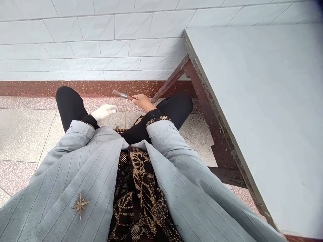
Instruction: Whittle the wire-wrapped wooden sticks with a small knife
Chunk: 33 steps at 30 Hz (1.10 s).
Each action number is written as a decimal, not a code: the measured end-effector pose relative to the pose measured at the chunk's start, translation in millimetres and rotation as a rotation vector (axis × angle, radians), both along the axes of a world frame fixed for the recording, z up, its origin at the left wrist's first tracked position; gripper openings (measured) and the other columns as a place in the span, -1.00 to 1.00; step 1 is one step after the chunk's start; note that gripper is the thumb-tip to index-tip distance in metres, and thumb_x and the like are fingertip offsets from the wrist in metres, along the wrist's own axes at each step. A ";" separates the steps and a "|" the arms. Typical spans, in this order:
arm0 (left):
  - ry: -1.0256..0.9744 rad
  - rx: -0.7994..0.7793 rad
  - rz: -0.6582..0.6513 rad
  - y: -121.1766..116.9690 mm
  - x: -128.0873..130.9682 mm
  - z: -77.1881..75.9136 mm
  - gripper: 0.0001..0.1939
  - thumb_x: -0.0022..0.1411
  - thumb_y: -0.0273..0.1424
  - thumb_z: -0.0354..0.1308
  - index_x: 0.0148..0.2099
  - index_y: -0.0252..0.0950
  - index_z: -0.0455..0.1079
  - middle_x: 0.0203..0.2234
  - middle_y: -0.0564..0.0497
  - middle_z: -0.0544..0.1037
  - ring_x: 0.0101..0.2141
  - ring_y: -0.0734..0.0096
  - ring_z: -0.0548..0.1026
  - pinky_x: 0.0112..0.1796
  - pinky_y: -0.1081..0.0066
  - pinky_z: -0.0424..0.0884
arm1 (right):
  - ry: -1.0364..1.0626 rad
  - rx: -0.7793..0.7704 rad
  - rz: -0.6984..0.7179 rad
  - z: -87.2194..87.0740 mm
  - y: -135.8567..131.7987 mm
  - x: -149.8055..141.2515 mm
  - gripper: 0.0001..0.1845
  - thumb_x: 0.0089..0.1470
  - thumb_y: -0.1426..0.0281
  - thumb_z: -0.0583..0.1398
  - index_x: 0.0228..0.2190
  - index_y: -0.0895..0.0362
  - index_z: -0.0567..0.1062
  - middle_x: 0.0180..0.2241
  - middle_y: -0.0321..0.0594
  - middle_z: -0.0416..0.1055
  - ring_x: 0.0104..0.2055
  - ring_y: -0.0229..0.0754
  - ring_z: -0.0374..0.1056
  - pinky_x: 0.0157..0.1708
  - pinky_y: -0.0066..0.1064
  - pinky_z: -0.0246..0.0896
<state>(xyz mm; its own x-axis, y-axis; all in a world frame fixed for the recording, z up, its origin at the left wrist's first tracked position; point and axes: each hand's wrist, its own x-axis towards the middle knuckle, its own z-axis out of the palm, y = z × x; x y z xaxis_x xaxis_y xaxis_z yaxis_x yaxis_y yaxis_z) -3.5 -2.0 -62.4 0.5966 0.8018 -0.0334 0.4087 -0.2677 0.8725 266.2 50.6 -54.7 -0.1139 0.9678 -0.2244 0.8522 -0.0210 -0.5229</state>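
Note:
I sit with my knees apart over a tiled floor. My left hand (105,111) wears a white glove and is curled into a loose fist between my knees; what it holds, if anything, I cannot make out. My right hand (141,100) is bare and closed around the handle of a thin metal tool (121,94) with a silvery shaft that points left and away from me. The two hands are about a hand's width apart, low near the floor. Grey striped jacket sleeves cover both arms.
A grey-topped table (252,101) with a rusty dark-red frame (214,124) stands close on my right. A white tiled wall (101,43) with a reddish skirting (37,88) runs across ahead. The floor (22,134) is speckled tile.

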 end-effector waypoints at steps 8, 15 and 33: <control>-0.153 0.009 0.150 5.4 -5.3 0.5 -0.75 0.31 -0.28 0.08 -0.24 -0.35 0.47 -0.60 0.12 0.34 -0.56 0.55 0.25 -0.46 0.51 0.18 | -0.200 -0.151 0.354 3.1 -4.6 1.1 -0.61 0.17 0.42 0.26 0.02 0.03 0.67 -0.22 -0.16 0.60 -0.20 -0.12 0.44 -0.22 -0.38 0.21; -0.333 -0.121 0.327 8.7 -12.0 14.1 -0.81 0.31 -0.30 0.11 -0.28 -0.33 0.39 -0.61 0.14 0.26 -0.61 0.59 0.16 -0.56 0.54 0.05 | 0.390 -0.578 0.690 5.6 -3.1 11.2 -0.41 -0.01 0.21 0.39 0.06 0.15 0.63 -0.40 -0.25 0.54 -0.38 -0.27 0.32 -0.27 -0.41 0.26; 0.242 0.106 0.033 -5.8 9.4 29.7 -0.71 0.29 -0.27 0.02 -0.28 -0.34 0.49 -0.52 0.05 0.43 -0.49 0.46 0.31 -0.38 0.42 0.24 | 0.422 -0.020 0.063 14.6 -13.7 -12.8 -0.66 0.22 0.51 0.15 -0.05 0.20 0.63 -0.48 -0.29 0.39 -0.47 -0.30 0.21 -0.39 -0.44 0.15</control>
<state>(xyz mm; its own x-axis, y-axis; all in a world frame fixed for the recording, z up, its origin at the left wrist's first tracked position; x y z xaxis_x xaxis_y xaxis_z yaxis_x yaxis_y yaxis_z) 5.8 -7.7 -32.7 0.5548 0.8274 -0.0870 0.6120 -0.3351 0.7163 253.4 36.8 -40.2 -0.2587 0.9519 -0.1643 0.5631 0.0104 -0.8263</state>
